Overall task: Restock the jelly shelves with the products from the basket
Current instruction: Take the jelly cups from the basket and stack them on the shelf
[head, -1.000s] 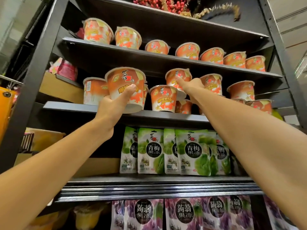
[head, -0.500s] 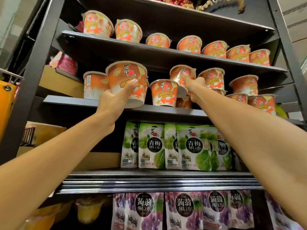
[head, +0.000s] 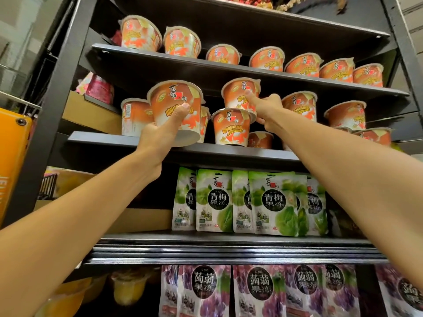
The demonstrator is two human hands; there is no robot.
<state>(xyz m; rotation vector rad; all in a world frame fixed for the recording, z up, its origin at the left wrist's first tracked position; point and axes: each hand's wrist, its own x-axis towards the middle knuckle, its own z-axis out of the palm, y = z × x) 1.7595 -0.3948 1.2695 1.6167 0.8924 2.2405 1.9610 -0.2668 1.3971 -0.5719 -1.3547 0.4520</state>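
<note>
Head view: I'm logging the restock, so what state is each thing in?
Left hand, gripping the held cup.
Held cup, sealed, tilted, at the middle shelf's front edge.
Right hand, gripping the stacked cup.
Stacked cup, sealed, atop another cup.
Green pouches, upright, in a row.
Purple pouches, upright, in a row.

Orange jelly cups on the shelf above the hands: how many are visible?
7 cups in one row: two at the left, five continuing rightward. Others may be hidden behind them.
</note>
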